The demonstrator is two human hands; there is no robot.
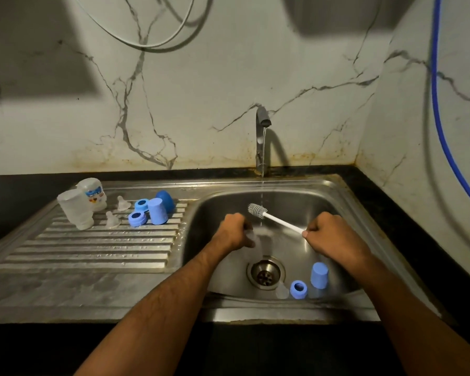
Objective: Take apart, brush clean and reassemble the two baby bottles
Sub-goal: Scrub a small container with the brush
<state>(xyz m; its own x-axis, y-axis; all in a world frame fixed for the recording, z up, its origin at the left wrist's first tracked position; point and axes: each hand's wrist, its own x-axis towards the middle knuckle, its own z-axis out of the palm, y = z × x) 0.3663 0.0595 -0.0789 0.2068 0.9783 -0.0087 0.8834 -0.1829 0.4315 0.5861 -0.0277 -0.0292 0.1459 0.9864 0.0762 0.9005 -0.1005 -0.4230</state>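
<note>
Both hands work over the basin of the steel sink (345, 202), well apart from each other. Left hand (232, 230): fingers curled round a clear bottle body (258, 240), blurred, held under the thin stream of water (263, 158) falling from the tap (262, 131). Right hand (329, 233): fingers clamped on the white handle of the bottle brush (276, 219), whose grey bristle head points up and left, touching the stream just above the bottle.

On the basin floor, near the drain (265, 273): a light blue cap (319, 275) standing mouth down, a blue collar ring (298, 289) just beside it, and a clear teat (282, 291) next to the ring, faint and hard to make out.

On the ribbed drainboard (92, 248), left of the basin: two clear bottle bodies, one plain (75, 208) in front and one printed (92, 192) behind, touching; two clear teats (124, 204) (111, 220); two blue collar rings (141, 204) (137, 219); a second light blue cap (158, 210) and a darker blue dome cap (165, 200) behind it.

Surroundings: black worktop (407, 213), marbled wall, a blue hose (440, 118) at right, grey cables (147, 36) above.
</note>
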